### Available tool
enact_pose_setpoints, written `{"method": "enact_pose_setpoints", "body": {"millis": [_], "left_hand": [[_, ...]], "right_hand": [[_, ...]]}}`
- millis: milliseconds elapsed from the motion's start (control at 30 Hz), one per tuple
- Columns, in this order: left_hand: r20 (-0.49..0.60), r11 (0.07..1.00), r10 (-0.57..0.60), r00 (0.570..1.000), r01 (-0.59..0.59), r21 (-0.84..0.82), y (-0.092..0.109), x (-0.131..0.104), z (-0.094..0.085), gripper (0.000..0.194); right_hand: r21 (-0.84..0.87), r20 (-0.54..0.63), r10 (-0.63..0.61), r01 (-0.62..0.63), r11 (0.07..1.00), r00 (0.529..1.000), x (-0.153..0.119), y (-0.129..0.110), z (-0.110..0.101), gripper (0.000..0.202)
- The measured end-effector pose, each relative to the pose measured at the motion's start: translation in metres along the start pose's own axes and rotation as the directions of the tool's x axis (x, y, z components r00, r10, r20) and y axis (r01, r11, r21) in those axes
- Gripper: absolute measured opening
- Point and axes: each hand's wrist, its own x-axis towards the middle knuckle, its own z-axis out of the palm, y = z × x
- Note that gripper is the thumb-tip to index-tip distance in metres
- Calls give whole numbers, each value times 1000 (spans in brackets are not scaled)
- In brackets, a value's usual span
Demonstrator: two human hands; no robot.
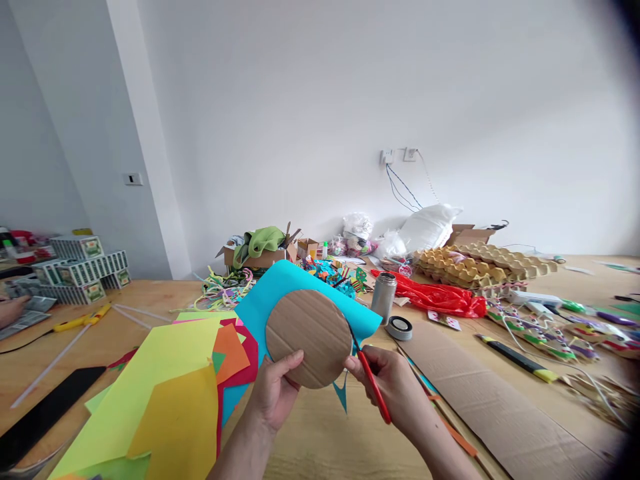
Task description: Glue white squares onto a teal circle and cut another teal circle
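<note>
A round brown cardboard disc [309, 339] lies against a blue sheet [295, 277], both held up above the table. My left hand [279, 390] grips their lower left edge, thumb on the cardboard. In my right hand [383, 380] are red-handled scissors [374, 389], their blades at the blue sheet along the disc's right edge. A pointed blue strip [341, 395] hangs below the disc. Yellow sheets [175, 413] and an orange piece [231, 353] lie to the left of my left hand.
A metal flask [384, 298] and its lid [399, 327] stand behind my right hand. Cardboard [480, 393], a cutter knife [520, 358] and egg trays [480, 263] lie right. At far left are a glue gun [83, 321] and another person's hand [11, 309].
</note>
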Motion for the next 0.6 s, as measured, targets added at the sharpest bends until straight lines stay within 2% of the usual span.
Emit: {"method": "enact_pose_setpoints", "body": {"millis": [600], "left_hand": [[45,1000,-10,999,9,22,1,1,-4,71]], "right_hand": [[-29,16,11,-11,1000,1000,0,4,-2,53]]}}
